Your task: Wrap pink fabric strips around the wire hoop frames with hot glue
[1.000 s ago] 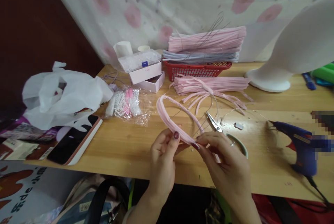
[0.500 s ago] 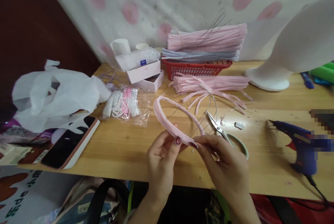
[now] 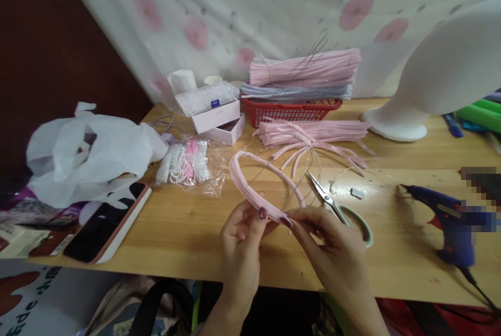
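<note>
Wooden worktop (image 3: 188,231), with my left hand (image 3: 240,242) and right hand (image 3: 336,258) meeting on a pink headband (image 3: 250,190).

A white foam head form (image 3: 442,75) stands at the far right, and a crumpled white plastic bag (image 3: 94,153) lies at the left edge. A bundle of pink strips (image 3: 305,67) rests across a red basket (image 3: 289,109) at the back. A dark phone (image 3: 105,224) lies just below the bag, a blue glue gun (image 3: 450,216) to my right, and scissors (image 3: 340,211) just beyond my right hand. The headband arches up above the near edge of the worktop. My left fingers (image 3: 261,214) are closed in a pinch on its near end, and my right fingers (image 3: 287,221) grip the same end, touching them.
</note>
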`<state>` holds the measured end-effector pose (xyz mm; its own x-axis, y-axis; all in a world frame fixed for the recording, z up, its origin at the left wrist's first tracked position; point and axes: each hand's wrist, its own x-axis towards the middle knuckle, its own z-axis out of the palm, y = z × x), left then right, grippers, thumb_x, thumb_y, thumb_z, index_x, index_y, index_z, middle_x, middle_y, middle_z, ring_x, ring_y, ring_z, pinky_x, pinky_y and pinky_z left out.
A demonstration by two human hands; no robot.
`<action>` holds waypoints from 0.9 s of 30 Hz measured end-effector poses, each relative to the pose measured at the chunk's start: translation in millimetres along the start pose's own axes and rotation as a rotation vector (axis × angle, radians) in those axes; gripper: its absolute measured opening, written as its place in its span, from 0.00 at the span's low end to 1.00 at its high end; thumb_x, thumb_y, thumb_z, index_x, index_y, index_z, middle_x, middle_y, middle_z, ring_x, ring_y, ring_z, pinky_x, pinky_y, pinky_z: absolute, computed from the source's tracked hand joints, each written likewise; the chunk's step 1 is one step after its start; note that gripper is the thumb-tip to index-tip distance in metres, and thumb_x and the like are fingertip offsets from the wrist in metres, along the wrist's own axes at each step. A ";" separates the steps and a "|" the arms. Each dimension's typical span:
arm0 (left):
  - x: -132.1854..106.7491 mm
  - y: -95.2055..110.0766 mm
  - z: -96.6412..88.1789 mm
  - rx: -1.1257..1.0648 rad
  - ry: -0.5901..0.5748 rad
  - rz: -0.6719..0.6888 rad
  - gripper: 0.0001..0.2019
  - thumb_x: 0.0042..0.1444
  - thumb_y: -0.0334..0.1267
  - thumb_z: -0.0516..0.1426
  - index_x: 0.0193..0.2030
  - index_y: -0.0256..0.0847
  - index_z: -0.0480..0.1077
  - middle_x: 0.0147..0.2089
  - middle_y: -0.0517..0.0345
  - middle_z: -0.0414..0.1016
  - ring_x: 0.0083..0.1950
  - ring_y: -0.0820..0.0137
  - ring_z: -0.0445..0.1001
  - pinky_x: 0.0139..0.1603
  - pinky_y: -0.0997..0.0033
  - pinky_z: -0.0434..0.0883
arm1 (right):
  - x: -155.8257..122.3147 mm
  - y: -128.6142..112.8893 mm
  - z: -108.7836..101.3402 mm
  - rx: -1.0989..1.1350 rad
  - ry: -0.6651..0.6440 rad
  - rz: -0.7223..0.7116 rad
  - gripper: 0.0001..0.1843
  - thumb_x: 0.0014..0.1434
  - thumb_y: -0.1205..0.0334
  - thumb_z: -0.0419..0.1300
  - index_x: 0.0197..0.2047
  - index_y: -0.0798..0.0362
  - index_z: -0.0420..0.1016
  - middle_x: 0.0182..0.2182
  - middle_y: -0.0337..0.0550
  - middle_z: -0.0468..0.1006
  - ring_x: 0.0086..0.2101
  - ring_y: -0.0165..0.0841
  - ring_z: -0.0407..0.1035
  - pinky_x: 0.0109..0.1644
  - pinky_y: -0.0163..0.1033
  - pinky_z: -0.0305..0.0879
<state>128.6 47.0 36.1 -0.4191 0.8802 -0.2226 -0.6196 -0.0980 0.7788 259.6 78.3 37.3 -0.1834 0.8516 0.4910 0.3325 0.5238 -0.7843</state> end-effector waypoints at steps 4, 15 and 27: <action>2.5 -3.3 0.4 -0.022 0.027 0.000 0.12 0.48 0.41 0.73 0.39 0.40 0.83 0.33 0.57 0.83 0.34 0.72 0.81 0.40 0.74 0.81 | -1.0 5.0 1.6 -0.013 0.003 -0.032 0.04 0.62 0.67 0.64 0.37 0.49 0.78 0.28 0.36 0.82 0.26 0.27 0.77 0.31 0.27 0.75; 5.5 -7.7 -7.1 -0.002 0.035 0.020 0.14 0.48 0.45 0.73 0.37 0.38 0.82 0.31 0.58 0.80 0.33 0.73 0.79 0.40 0.72 0.80 | -0.9 4.8 7.2 -0.005 0.001 -0.096 0.05 0.65 0.63 0.63 0.36 0.49 0.78 0.27 0.37 0.83 0.24 0.29 0.78 0.27 0.27 0.75; 2.5 -11.2 -7.5 -0.058 -0.022 -0.055 0.13 0.46 0.43 0.74 0.36 0.39 0.82 0.36 0.54 0.84 0.39 0.67 0.82 0.45 0.68 0.80 | -5.4 20.9 2.9 -0.031 -0.071 -0.066 0.05 0.66 0.60 0.62 0.41 0.48 0.80 0.31 0.40 0.85 0.28 0.33 0.80 0.27 0.30 0.76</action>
<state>129.4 46.8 22.4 -0.3691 0.8949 -0.2507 -0.6787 -0.0752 0.7306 264.9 84.7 17.1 -0.2707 0.8149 0.5124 0.3457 0.5791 -0.7383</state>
